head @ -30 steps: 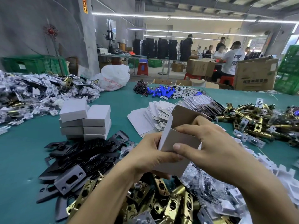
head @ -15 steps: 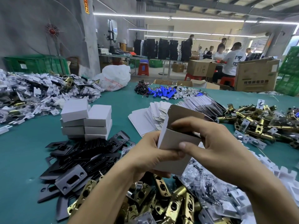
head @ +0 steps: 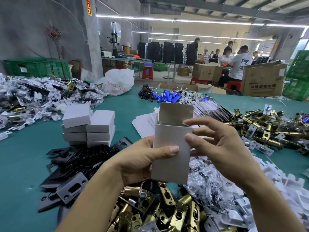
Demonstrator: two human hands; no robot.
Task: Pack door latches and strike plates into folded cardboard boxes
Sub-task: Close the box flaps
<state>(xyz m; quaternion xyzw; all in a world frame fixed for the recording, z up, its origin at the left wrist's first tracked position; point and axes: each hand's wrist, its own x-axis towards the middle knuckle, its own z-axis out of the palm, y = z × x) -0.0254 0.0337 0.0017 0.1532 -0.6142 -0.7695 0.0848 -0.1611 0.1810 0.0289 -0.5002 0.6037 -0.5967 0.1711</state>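
Gripping upright box (head: 170,156) — left hand (head: 138,163) thumb across front; right hand (head: 222,148) pinches right edge.

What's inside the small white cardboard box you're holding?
Through the open top of the small white cardboard box, only its brown inner back wall shows. The front panel hides everything deeper.

Only one camera was there, worn on the person's head, facing forward and down over the green table (head: 20,164). It sat near the left hand (head: 142,161) and right hand (head: 222,148) gripping a white box (head: 170,168) at lower centre; the workshop's far end ran across the top.
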